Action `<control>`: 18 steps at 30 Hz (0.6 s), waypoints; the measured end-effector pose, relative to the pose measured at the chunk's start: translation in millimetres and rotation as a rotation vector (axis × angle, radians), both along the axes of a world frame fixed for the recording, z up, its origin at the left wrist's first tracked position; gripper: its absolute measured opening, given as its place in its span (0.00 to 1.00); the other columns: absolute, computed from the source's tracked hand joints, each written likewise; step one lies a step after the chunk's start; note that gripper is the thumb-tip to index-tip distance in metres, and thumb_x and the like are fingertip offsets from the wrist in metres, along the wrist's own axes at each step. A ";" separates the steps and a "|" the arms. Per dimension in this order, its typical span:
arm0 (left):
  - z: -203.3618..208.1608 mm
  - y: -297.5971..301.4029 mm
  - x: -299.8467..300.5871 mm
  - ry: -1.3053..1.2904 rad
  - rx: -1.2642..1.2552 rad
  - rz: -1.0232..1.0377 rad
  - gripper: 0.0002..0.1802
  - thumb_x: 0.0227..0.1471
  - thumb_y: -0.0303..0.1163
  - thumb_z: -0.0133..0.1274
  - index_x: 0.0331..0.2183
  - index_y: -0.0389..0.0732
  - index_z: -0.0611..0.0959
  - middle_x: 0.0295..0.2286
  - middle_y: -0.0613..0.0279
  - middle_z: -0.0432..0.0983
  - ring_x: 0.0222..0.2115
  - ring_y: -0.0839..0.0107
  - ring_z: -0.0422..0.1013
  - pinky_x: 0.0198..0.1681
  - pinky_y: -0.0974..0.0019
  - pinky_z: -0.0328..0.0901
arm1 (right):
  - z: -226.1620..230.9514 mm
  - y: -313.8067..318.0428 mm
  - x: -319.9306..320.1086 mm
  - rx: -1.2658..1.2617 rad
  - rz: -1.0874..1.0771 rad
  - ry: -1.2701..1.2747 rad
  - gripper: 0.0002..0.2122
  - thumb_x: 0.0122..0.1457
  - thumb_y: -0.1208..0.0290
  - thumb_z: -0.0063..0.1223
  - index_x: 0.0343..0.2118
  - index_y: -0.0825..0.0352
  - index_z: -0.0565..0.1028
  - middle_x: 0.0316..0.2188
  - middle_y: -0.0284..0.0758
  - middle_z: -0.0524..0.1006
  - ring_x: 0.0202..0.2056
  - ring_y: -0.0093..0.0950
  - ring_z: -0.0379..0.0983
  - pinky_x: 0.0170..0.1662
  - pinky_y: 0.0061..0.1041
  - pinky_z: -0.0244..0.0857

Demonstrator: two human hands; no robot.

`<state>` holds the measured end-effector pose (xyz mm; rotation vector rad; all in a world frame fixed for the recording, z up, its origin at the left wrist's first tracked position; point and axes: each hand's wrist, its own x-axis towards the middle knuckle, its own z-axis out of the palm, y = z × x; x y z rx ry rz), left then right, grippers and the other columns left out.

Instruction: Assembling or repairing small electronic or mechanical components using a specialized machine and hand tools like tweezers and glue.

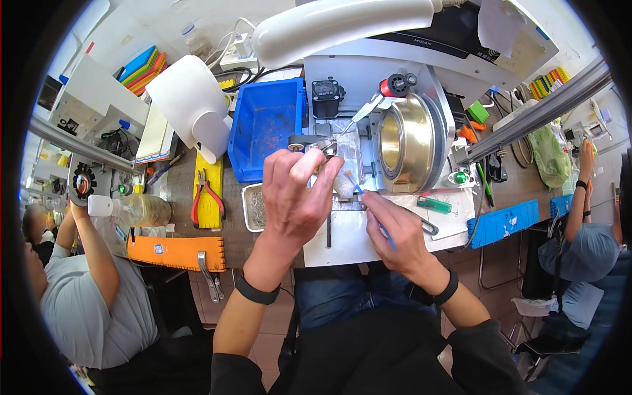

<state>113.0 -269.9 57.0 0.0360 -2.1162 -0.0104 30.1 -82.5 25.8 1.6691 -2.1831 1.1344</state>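
My left hand point(296, 187) is closed in a pinch at a small metal fitting point(325, 146) on the bench device; the fingers hide part of what they grip. My right hand point(398, 230) is shut on a thin blue stick point(388, 230) with an orange tip point(348, 173). That tip points at the clear block point(343, 185) below the left fingertips. Just right of both hands stands a wide brass-coloured ring point(395, 141), mounted upright. A red-and-black dial tool point(395, 85) with a slim pointed shaft slants in above the device.
A blue bin point(240, 125) stands left of the device, with a small white tray point(253, 208) before it. Red-handled pliers point(208, 197) lie on a yellow mat. A white lamp point(342, 29) spans overhead. Co-workers sit at the left point(99, 296) and right point(573, 257).
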 end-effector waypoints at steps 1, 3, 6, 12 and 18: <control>-0.3 -0.1 -0.1 -0.004 0.005 -0.002 0.18 0.33 0.18 0.64 0.32 0.46 0.85 0.35 0.63 0.62 0.31 0.63 0.65 0.35 0.62 0.62 | 2.1 1.3 -0.7 0.000 -0.001 0.000 0.16 0.51 0.83 0.54 0.45 0.76 0.74 0.41 0.49 0.79 0.37 0.41 0.79 0.38 0.32 0.74; -2.7 0.2 0.3 0.008 0.026 -0.007 0.17 0.34 0.19 0.63 0.32 0.44 0.85 0.36 0.65 0.64 0.33 0.65 0.66 0.37 0.61 0.63 | 11.5 6.9 -2.8 -0.160 0.008 0.048 0.16 0.47 0.84 0.54 0.43 0.75 0.77 0.38 0.46 0.80 0.33 0.36 0.79 0.34 0.28 0.73; -4.2 -0.4 0.8 0.022 0.045 -0.008 0.16 0.36 0.21 0.61 0.33 0.43 0.85 0.37 0.66 0.67 0.35 0.66 0.67 0.40 0.59 0.64 | 33.8 11.6 -6.2 -0.226 0.007 0.121 0.17 0.45 0.83 0.53 0.41 0.72 0.79 0.37 0.42 0.81 0.29 0.30 0.77 0.30 0.23 0.71; -5.2 -0.1 -0.5 0.025 0.049 -0.007 0.16 0.35 0.21 0.61 0.33 0.43 0.85 0.38 0.66 0.67 0.35 0.67 0.68 0.40 0.59 0.64 | 48.9 -1.4 -18.3 -0.293 0.024 0.259 0.18 0.43 0.82 0.52 0.40 0.68 0.81 0.37 0.37 0.82 0.26 0.26 0.75 0.30 0.20 0.69; -5.6 0.0 0.0 0.032 0.056 -0.015 0.17 0.34 0.21 0.60 0.33 0.43 0.85 0.38 0.66 0.67 0.36 0.67 0.68 0.41 0.59 0.64 | 51.9 -6.1 -17.0 -0.226 -0.013 0.306 0.18 0.41 0.81 0.54 0.39 0.66 0.82 0.38 0.33 0.83 0.23 0.22 0.69 0.27 0.17 0.63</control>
